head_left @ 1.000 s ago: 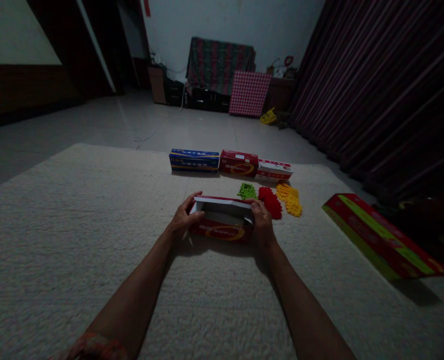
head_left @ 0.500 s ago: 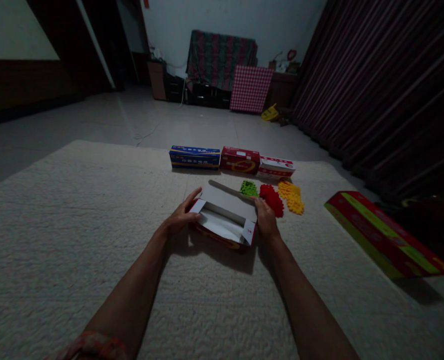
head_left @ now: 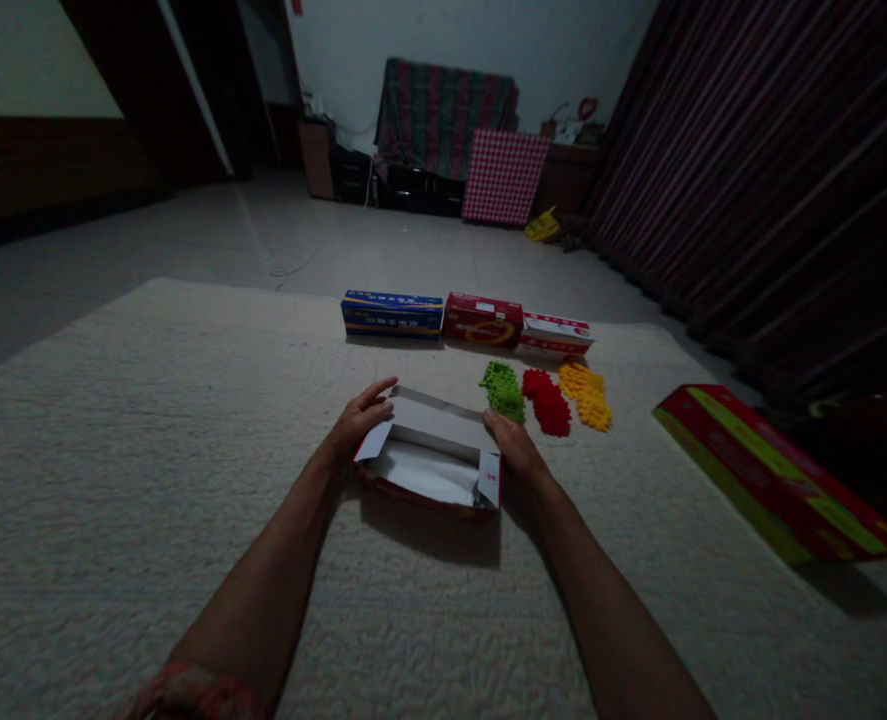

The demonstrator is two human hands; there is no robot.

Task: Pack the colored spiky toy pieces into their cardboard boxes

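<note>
Between my hands is a small red cardboard box with its lid flap raised and its white inside showing. My left hand grips the box's left end near the raised lid, and my right hand grips the right end by the lid's corner. Beyond my right hand lie three heaps of small plastic pieces: a green heap, a red heap and a yellow heap. Their single pieces are too small to make out.
A blue box, a red box and a white-and-red box stand in a row behind the heaps. A long red-and-green box lies at the right. All rest on a cream quilted mat.
Both hands have drawn the open box a little toward me and to the left. More of the green heap now shows past the lid.
</note>
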